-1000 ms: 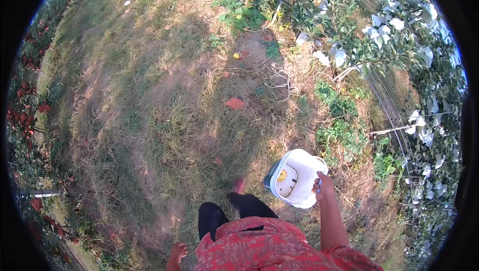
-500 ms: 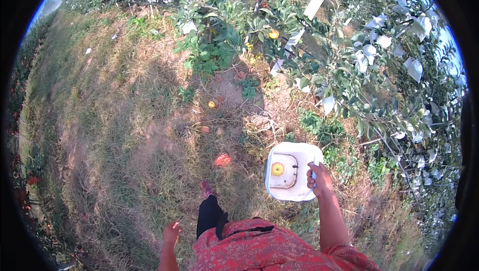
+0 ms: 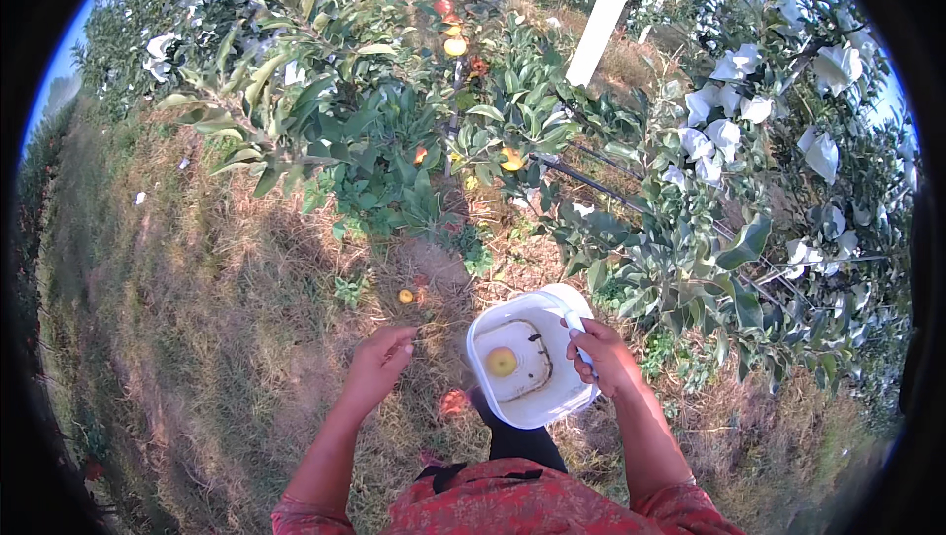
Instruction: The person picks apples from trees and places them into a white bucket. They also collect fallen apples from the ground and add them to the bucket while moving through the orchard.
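My right hand [image 3: 604,358] is closed round the handle of a white square bucket [image 3: 480,330], which hangs tilted in front of me. Inside it lies one yellow-green apple [image 3: 501,362], near the left wall, beside a curved dark line on the bottom. My left hand [image 3: 380,366] is held out over the grass, left of the bucket and apart from it. Its fingers point forward and right, slightly bent, with nothing seen in them. Ahead, red and yellow apples [image 3: 454,45] hang on a tree, and an orange-yellow apple [image 3: 511,159] hangs lower among the leaves.
Leafy branches [image 3: 394,156] reach across the front. White bags [image 3: 724,134] hang in the trees at right, and a pale post [image 3: 603,23] leans ahead. On the dry grass lie a small yellow fruit [image 3: 405,296] and something red [image 3: 454,401] by my leg.
The trees are closer, and my leg has come forward under the bucket. My left hand has risen forward and right from beside my body. The bucket has shifted left, still in my right hand.
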Demonstrator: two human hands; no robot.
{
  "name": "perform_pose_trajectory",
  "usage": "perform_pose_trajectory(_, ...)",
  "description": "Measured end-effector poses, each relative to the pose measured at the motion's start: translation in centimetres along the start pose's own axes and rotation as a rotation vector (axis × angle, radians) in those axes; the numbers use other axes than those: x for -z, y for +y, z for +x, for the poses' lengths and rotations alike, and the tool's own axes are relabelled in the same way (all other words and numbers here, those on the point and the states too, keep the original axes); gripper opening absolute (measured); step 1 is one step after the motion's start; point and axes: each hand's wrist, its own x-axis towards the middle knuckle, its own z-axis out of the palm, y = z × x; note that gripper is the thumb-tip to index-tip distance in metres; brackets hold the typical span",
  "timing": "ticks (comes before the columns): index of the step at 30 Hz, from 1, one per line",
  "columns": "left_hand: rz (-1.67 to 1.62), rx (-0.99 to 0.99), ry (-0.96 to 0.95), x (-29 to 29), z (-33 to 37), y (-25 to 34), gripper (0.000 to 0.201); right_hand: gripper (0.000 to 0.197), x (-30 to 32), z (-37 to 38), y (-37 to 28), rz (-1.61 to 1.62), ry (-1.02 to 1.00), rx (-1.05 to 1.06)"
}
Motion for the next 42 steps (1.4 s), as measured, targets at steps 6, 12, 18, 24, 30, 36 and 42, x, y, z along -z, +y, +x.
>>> perform_pose_trajectory(6, -0.224, 0.018, -0.014, -3.7, 15.1, 5.8, 0.024, 0.027, -0.6, 9.4, -3.2, -0.312, -0.245, 0.035)
perform_pose_trajectory(12, -0.566, 0.235, 0.106, -5.4, 25.8, 5.7, 0.023, 0.034, -2.0, 15.4, -3.5, -0.431, -0.389, 0.106)
perform_pose_trajectory(18, -1.003, 0.399, 0.381, -7.8, 37.9, -2.3, 0.021, 0.034, -1.8, 19.6, -3.8, -0.508, -0.333, 0.071)
perform_pose_trajectory(24, -0.851, 0.491, 0.803, -7.7, 47.7, -10.7, 0.011, 0.034, -1.0, 22.1, -5.2, -0.477, -0.197, -0.007)
perform_pose_trajectory(30, -0.875, 0.396, 0.699, -4.6, 52.1, -16.3, 0.019, 0.033, -0.7, 23.6, -6.9, -0.436, -0.144, -0.16)
perform_pose_trajectory(36, -1.123, 0.28, 0.381, -2.3, 51.5, -20.9, 0.031, 0.031, -0.9, 24.5, -8.4, -0.345, -0.151, -0.162)
perform_pose_trajectory(42, -1.195, 0.324, 0.244, -2.0, 51.1, -19.6, 0.036, 0.031, -0.3, 25.1, -9.0, -0.366, -0.185, -0.143)
